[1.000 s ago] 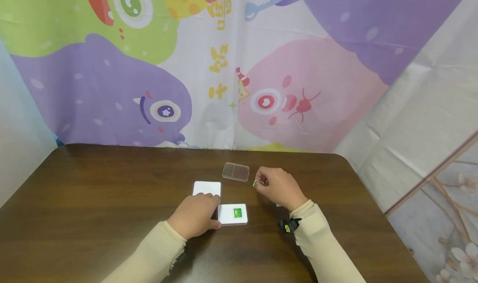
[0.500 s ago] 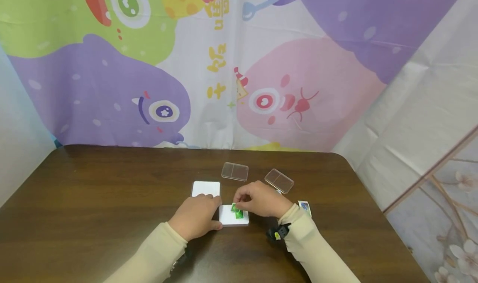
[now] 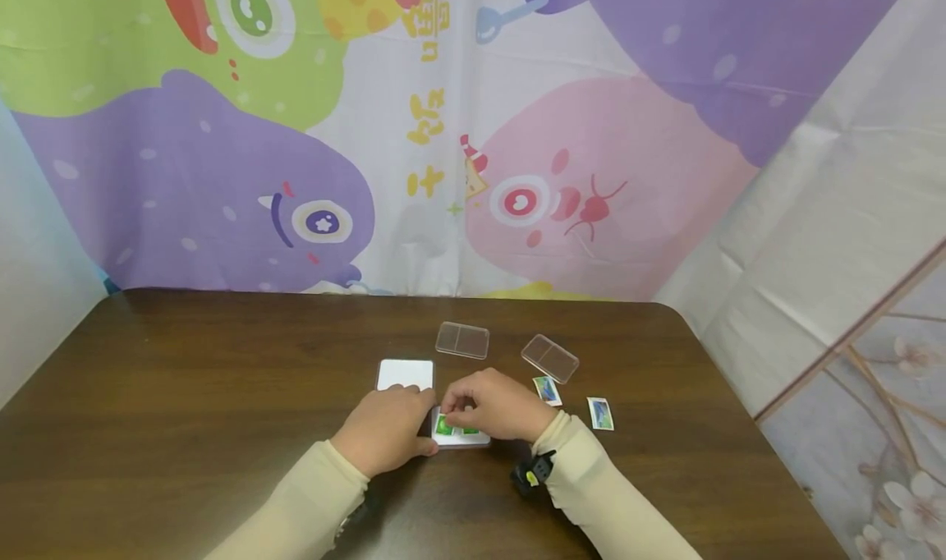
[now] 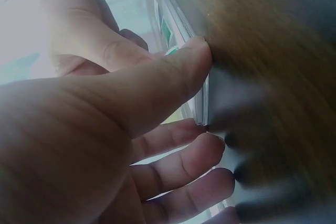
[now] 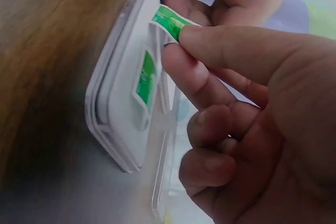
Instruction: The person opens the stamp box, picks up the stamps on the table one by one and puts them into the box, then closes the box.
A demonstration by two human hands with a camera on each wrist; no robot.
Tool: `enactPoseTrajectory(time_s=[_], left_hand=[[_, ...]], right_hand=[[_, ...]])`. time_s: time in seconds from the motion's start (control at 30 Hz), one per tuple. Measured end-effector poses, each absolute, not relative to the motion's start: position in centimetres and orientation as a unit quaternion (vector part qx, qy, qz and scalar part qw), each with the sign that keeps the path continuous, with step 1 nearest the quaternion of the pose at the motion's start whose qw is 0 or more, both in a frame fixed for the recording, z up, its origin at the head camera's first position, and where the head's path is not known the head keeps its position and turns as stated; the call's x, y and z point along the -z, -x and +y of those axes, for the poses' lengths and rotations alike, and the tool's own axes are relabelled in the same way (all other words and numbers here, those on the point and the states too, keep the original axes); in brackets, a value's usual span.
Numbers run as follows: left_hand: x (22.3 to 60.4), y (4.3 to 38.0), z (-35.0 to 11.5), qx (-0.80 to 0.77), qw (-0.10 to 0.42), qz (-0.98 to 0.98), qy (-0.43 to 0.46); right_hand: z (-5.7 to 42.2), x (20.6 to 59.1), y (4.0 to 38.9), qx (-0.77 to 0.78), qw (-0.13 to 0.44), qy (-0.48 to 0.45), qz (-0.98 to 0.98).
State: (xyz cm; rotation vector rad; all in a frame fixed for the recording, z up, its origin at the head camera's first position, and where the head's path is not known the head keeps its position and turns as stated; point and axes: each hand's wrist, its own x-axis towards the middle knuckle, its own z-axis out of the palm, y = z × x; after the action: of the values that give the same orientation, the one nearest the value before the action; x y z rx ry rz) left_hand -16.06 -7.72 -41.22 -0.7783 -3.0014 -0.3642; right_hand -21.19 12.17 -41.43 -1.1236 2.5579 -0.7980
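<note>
A small flat clear case with a white insert point(image 3: 464, 441) lies on the table in the head view. My left hand point(image 3: 388, 429) holds its left end, thumb at the near edge and index finger at the far edge. My right hand point(image 3: 498, 404) pinches a green stamp point(image 5: 170, 19) between thumb and index finger, tilted over the left half of the white insert. A second green stamp point(image 5: 145, 80) lies on the insert's right half, one edge curling up. Behind, a second white-filled case point(image 3: 405, 373) is partly covered by my left fingers.
Two clear plastic lids, one behind the cases point(image 3: 462, 341) and one to the right point(image 3: 550, 358), lie on the brown table point(image 3: 185, 420). Two bluish stamps point(image 3: 547, 390) point(image 3: 601, 413) rest at the right. A patterned cloth point(image 3: 628, 158) hangs behind the table.
My right hand has brought the green stamp from the table's right side leftward over the white insert, uncovering the right lid and bluish stamps. My left hand stays on the case.
</note>
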Motion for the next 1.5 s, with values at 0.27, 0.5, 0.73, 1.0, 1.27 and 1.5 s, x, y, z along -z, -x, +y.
enactPoseTrajectory(time_s=[0.27,0.5,0.73,1.0,1.27,1.5], left_hand=[[41.20,16.00,-7.75,0.120,0.012,-0.960,0.252],[41.25,15.99,-7.75,0.114,0.016,-0.960,0.254],[41.32,15.97,-7.73,0.119,0.021,-0.959,0.257],[41.29,16.02,-7.68,0.119,0.021,-0.958,0.260],[41.27,16.04,-7.62,0.120,0.018,-0.959,0.257],[41.41,16.00,-7.69,0.115,0.019,-0.959,0.259]], right_hand=[[11.44,41.96,20.82,0.177,0.038,0.392,0.902],[11.47,42.10,20.76,0.160,0.017,0.400,0.902],[11.67,42.02,20.84,0.157,0.011,0.406,0.900],[11.71,41.68,20.53,0.121,0.012,0.402,0.907],[11.76,41.98,20.66,0.119,0.024,0.398,0.909],[11.89,41.91,20.62,0.122,0.041,0.400,0.907]])
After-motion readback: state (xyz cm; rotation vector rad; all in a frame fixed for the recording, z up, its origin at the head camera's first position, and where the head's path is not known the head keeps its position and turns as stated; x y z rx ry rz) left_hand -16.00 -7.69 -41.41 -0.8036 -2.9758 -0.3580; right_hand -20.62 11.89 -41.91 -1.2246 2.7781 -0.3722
